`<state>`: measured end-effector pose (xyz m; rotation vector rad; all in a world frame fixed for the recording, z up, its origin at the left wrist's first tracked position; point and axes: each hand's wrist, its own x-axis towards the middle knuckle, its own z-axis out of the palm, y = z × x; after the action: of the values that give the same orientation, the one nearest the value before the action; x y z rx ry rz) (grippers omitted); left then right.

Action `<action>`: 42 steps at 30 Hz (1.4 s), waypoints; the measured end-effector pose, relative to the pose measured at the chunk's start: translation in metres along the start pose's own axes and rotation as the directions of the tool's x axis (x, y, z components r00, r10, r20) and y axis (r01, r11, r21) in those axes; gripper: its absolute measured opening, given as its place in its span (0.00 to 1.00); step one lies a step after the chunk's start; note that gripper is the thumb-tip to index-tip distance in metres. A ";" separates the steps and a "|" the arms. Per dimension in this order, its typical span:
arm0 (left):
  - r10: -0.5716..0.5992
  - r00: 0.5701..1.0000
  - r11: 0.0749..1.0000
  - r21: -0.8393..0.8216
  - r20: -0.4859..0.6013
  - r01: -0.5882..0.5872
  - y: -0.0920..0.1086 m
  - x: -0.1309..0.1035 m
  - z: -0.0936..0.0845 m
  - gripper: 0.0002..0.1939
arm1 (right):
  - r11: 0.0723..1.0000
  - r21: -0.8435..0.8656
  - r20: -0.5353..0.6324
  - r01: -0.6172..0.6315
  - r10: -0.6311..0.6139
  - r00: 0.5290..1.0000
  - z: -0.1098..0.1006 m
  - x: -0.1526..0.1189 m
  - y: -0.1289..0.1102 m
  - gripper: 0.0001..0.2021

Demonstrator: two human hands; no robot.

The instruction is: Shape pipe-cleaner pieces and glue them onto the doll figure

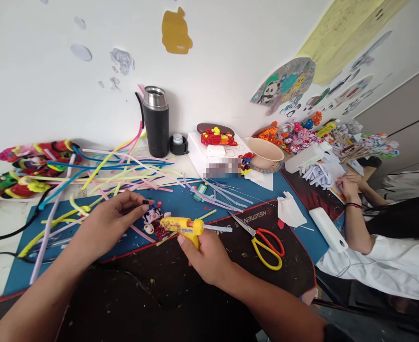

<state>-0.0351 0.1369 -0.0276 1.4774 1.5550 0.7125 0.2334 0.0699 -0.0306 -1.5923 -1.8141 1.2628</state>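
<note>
My right hand (pixel 211 254) is wrapped round the handle of a yellow hot glue gun (pixel 182 226), its nozzle pointing left. A pale glue stick (pixel 218 229) sticks out of the gun's back end. Just left of the nozzle is a small pipe-cleaner doll (pixel 153 221) with a pink face and dark red body; the nozzle overlaps it from my viewpoint. Beside the doll's head, my left hand (pixel 115 221) pinches a small black piece (pixel 145 203) between thumb and fingertips; its kind is too small to make out.
Scissors (pixel 257 233) with red and yellow handles lie to the right. Loose pipe cleaners (pixel 124 166) spread across the left and back. Behind stand a black thermos (pixel 156 124) and a beige bowl (pixel 266 153). A co-worker's hands (pixel 349 183) rest at the far right, near a white device (pixel 327 230).
</note>
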 end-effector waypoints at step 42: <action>-0.075 0.997 0.993 0.092 -0.023 0.077 0.028 -0.007 0.007 0.23 | 0.971 -0.237 -0.062 -0.029 0.015 0.998 0.010 -0.005 0.007 0.25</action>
<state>-0.0153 0.1332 -0.0060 1.4740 1.6697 0.6198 0.2310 0.0617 -0.0402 -1.7593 -1.9755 1.0255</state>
